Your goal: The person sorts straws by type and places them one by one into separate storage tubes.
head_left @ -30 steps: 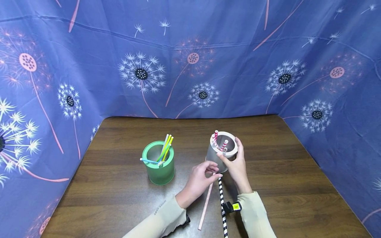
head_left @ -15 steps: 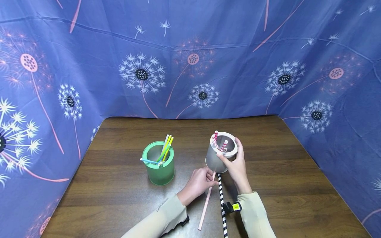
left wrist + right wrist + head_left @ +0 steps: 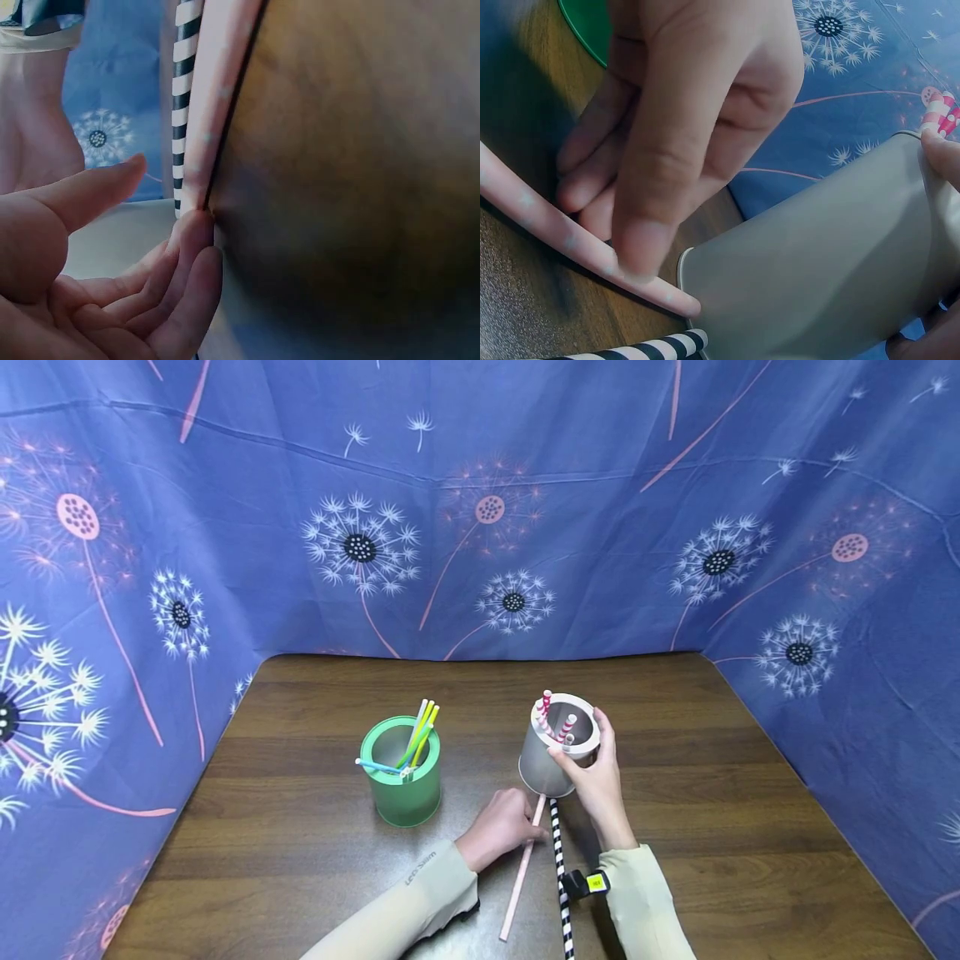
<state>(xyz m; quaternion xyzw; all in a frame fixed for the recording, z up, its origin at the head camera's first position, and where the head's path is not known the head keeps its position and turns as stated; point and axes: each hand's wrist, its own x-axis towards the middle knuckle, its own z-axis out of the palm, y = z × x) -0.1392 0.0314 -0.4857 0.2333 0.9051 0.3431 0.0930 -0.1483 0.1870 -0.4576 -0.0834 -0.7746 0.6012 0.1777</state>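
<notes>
My right hand (image 3: pixel 597 781) grips the grey can (image 3: pixel 538 767) at its pale rim, thumb on the near side and fingers on the far side. Red-and-white striped straws (image 3: pixel 567 725) stand inside it. On the table, a pink straw (image 3: pixel 516 897) with small pale stars lies with its far end at the can's base, beside a black-and-white striped straw (image 3: pixel 564 902). My left hand (image 3: pixel 504 828) is over the pink straw. In the left wrist view its fingertips (image 3: pixel 196 229) are right at the straw (image 3: pixel 214 112), while the thumb stands apart from it.
A green can (image 3: pixel 405 797) stands to the left, holding yellow, green and white straws (image 3: pixel 422 731); a blue straw (image 3: pixel 378 766) leans low across its rim. The brown wooden table (image 3: pixel 285 860) ends at a blue dandelion-print cloth (image 3: pixel 420 552) behind and at both sides.
My left hand has drawn back from the can's base, toward me along the pink straw, its fingers coming down to the straw. The right hand stays on the grey can.
</notes>
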